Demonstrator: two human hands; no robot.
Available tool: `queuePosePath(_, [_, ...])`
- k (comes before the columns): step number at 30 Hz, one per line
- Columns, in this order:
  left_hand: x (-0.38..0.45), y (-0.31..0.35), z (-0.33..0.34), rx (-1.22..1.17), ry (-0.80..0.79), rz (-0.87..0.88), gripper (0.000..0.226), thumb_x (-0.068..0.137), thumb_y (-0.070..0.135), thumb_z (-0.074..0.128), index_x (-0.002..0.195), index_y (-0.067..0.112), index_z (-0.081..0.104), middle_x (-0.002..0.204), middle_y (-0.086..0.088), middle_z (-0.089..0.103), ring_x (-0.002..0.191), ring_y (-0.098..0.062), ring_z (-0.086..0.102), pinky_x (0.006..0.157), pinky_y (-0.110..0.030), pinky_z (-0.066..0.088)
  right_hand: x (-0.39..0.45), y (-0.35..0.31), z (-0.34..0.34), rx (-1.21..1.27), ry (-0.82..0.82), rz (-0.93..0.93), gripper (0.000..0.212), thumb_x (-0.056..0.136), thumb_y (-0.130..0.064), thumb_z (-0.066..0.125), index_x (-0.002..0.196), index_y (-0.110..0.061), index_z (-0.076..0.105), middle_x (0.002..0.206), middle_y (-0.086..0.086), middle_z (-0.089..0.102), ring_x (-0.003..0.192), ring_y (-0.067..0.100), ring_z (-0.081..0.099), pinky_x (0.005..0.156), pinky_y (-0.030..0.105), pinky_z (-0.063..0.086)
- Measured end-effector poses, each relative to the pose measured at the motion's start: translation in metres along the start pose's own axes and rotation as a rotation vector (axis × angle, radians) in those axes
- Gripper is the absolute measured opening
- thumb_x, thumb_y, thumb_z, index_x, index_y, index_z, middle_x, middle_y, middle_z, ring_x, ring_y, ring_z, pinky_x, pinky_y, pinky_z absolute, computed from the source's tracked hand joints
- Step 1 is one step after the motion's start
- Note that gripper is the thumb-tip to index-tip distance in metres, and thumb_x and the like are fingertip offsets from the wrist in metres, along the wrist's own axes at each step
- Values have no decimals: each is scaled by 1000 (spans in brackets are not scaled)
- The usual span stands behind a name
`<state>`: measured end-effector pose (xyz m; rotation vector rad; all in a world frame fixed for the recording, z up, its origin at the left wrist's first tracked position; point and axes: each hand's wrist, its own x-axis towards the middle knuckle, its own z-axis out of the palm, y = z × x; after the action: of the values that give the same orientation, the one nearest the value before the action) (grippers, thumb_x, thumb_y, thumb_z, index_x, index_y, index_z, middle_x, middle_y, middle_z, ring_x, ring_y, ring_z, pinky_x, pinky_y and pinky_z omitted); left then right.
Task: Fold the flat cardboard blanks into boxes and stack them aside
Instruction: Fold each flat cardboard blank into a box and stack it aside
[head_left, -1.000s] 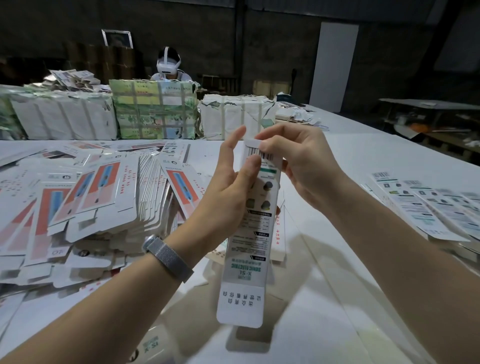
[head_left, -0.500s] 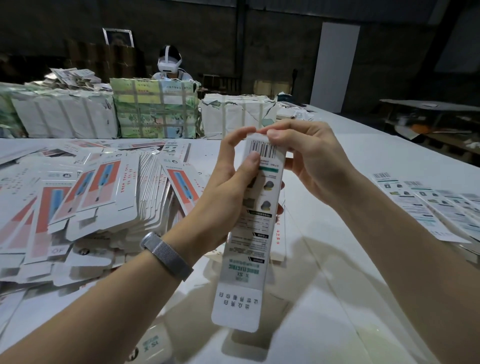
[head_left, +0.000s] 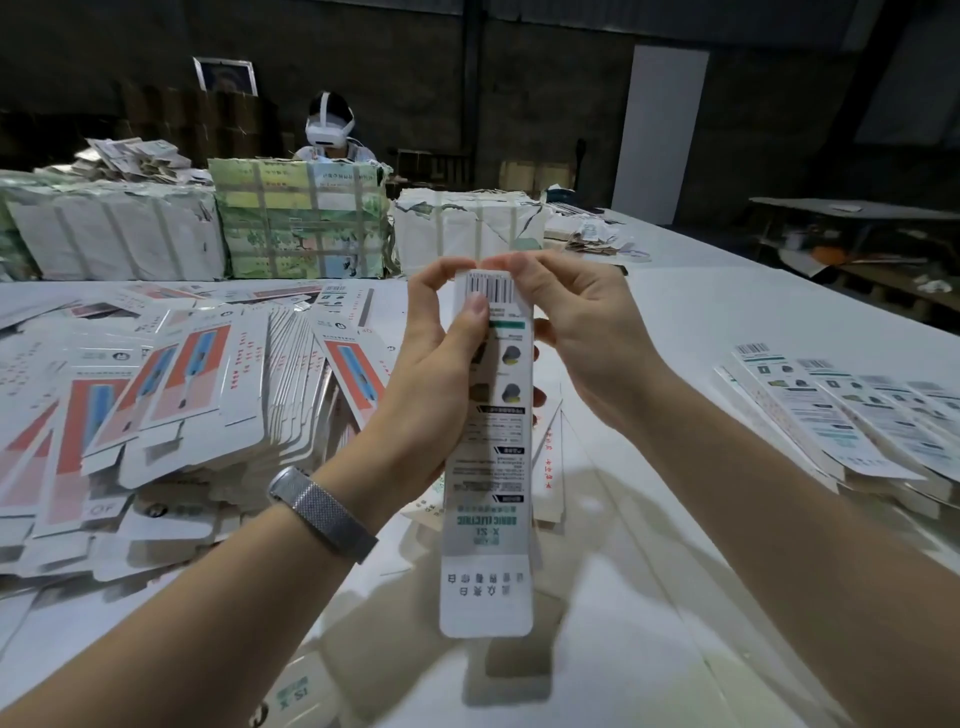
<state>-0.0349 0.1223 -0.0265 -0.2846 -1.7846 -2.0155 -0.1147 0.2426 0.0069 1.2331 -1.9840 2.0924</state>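
Note:
I hold a long narrow white box (head_left: 488, 499) upright above the table, barcode end up, its bottom flap hanging free. My left hand (head_left: 436, 374) grips the upper part from the left, thumb on the printed face near the barcode. My right hand (head_left: 582, 332) holds the top from the right, its fingertips curled over the top end flap. A large heap of flat blanks (head_left: 171, 395) with orange and blue print lies to the left. Folded boxes (head_left: 841, 421) lie in a row at the right.
The white table (head_left: 675, 322) stretches ahead. Strapped bundles of packaging (head_left: 301, 228) stand along its far side, with a person wearing a headset (head_left: 330, 124) behind them. A few loose blanks (head_left: 550, 467) lie under my hands. Another box (head_left: 296, 696) lies at the near edge.
The box has risen slightly and turned more upright. My right fingers have moved over the top end, where the flap that stood up is now folded down.

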Motion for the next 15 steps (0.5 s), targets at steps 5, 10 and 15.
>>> queuePosePath(5, [7,3,0,15,58,52,17,104,44,37,121,47,35,107,-1,70,87,-21,70,83,-49,59,0,-1,3,57,89,140,22,102,-32,52,107,-21,70,100,-1,66,95,12,61,80,31,51])
queuePosePath(10, [6,9,2,-60,-27,51,40,102,46,35,141,43,24,146,-10,49,124,-26,61,98,-51,53,-1,-8,2,41,-126,161,34,87,-34,66,120,-26,66,111,-3,65,104,17,63,85,35,50])
queuePosePath(15, [14,7,6,36,-69,26,48,101,49,36,145,56,17,160,-6,33,141,-23,44,109,-47,43,-3,-12,-4,-324,-60,97,55,82,-16,77,133,-30,61,124,0,48,102,11,59,72,20,54])
